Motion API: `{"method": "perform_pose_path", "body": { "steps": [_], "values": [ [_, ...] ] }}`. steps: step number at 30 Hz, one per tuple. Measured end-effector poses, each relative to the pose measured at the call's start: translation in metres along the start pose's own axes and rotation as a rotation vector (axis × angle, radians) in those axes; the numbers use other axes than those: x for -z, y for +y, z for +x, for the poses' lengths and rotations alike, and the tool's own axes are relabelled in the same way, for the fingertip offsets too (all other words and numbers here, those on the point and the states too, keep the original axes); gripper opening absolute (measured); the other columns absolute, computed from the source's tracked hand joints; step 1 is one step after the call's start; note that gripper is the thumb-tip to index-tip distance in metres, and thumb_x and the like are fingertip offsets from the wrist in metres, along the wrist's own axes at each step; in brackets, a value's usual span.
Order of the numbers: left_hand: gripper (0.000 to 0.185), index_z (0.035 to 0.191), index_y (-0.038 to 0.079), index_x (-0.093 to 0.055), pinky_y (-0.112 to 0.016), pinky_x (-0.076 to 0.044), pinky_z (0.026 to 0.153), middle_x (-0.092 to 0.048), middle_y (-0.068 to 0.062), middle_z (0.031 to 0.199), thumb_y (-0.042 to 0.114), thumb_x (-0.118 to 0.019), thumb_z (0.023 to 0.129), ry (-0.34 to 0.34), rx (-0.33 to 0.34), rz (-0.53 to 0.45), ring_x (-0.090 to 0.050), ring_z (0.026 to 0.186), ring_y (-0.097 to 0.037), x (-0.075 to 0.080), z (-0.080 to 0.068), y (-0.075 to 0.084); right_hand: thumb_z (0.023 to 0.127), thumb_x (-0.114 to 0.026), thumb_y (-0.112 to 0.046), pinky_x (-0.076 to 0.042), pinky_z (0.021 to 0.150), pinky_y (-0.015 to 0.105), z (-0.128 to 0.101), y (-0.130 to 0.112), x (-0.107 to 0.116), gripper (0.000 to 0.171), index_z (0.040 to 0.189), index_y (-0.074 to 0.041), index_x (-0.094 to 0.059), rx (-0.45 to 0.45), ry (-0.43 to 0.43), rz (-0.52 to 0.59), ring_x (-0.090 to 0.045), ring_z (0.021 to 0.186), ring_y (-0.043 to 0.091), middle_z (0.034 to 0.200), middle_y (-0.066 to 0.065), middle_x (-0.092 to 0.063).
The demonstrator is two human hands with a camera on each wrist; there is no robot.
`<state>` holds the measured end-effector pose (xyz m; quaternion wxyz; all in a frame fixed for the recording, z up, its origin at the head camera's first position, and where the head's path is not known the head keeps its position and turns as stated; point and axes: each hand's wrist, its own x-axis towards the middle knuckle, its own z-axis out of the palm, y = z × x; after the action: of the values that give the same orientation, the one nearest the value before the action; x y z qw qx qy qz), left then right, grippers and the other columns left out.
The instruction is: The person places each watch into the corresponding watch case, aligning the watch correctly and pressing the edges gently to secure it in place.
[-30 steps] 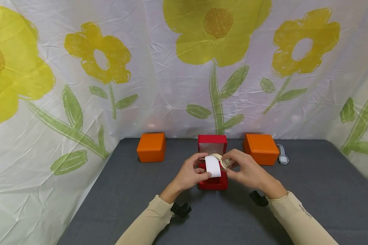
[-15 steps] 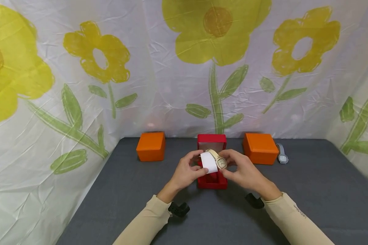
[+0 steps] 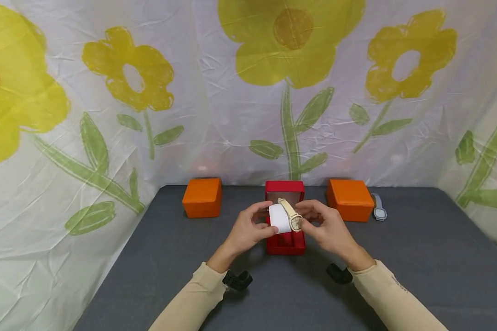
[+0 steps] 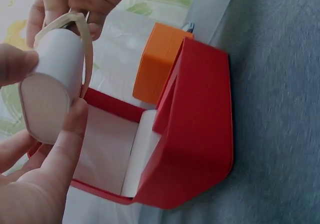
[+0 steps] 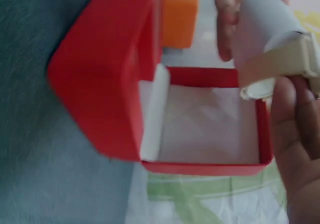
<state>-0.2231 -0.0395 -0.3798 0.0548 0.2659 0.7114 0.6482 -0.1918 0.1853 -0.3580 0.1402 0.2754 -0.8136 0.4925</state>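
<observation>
My left hand [image 3: 248, 228] grips a white rounded watch pillow [image 3: 279, 218] between thumb and fingers, raised over an open red box [image 3: 286, 251]. From the other side my right hand [image 3: 328, 226] pinches a cream-strapped wristwatch [image 3: 289, 209] near its case. In the left wrist view the cream strap [image 4: 88, 59] curves around the far end of the pillow [image 4: 60, 59], with its near end face bare. The right wrist view has the strap [image 5: 277, 61] looped at the pillow's end, right at my right fingers. Below, the box's lid stands up and its pale lining shows.
An orange box [image 3: 202, 197] stands at the back left, a second orange box [image 3: 348, 200] at the back right. Beside the latter lies a grey-blue watch [image 3: 379, 208]. A flower-printed white cloth [image 3: 215, 92] hangs behind the dark grey tabletop [image 3: 149, 271].
The cream watch has turned and moved left against the pillow, so its strap now runs along the pillow's right side. Both hands have shifted slightly left.
</observation>
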Motion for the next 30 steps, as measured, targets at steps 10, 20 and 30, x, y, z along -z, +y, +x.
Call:
{"method": "perform_pose_path", "body": {
  "steps": [10, 20, 30],
  "values": [
    [0.063, 0.136, -0.010, -0.042, -0.039, -0.053, 0.085, -0.047, -0.025, 0.131, -0.009, -0.070, 0.080, 0.022, -0.046, -0.020, -0.051, 0.115, -0.041, -0.001, 0.002, -0.006, 0.086, -0.066, 0.005, -0.054, 0.071, 0.026, 0.001, -0.002, 0.001, 0.026, 0.111, 0.006, -0.060, -0.071, -0.039, 0.133, -0.062, 0.083, 0.021, 0.101, 0.017, -0.064],
    [0.064, 0.139, -0.002, -0.043, -0.035, -0.052, 0.088, -0.045, -0.019, 0.134, -0.004, -0.071, 0.081, 0.060, -0.026, -0.128, -0.050, 0.117, -0.036, 0.000, 0.007, -0.025, 0.073, -0.082, -0.003, -0.049, 0.086, 0.025, -0.005, 0.029, -0.016, 0.058, 0.125, -0.008, -0.057, 0.172, 0.087, -0.173, -0.056, 0.095, 0.015, 0.109, 0.001, -0.062],
    [0.068, 0.138, -0.003, -0.040, -0.037, -0.050, 0.091, -0.043, -0.016, 0.137, -0.004, -0.074, 0.079, 0.042, -0.026, -0.118, -0.050, 0.118, -0.035, -0.001, 0.006, -0.021, 0.071, -0.083, -0.001, -0.047, 0.084, 0.015, -0.004, 0.040, -0.019, 0.059, 0.124, -0.002, -0.059, 0.252, 0.146, -0.196, -0.059, 0.090, 0.014, 0.098, 0.000, -0.063]
  ]
}}
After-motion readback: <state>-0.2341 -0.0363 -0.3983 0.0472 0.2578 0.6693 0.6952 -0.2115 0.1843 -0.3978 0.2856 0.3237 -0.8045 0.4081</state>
